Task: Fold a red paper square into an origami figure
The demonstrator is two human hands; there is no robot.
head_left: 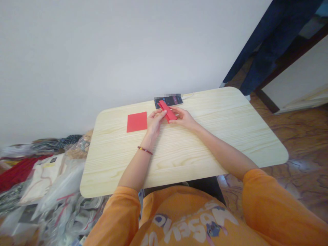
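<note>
A folded strip of red paper [167, 111] is held between both hands, tilted above the table. My left hand [155, 119] pinches its left long side, with the thumb lying on top. On the right edge, the thumb and fingers of my right hand [183, 117] are closed round the same paper. Its underside and some of my fingertips are hidden. Just left of my left hand, a flat square of red paper [137, 122] lies on the table. Beyond the folded paper is a phone [176, 99] with its screen lit, partly covered by the paper.
The pale wooden table [205, 150] has rounded corners and stands against a white wall [102, 51]. A white cable [189, 95] runs from the phone. Plastic-wrapped items [58, 184] are heaped at the left. A person's dark-trousered legs [269, 48] stand beyond the right side.
</note>
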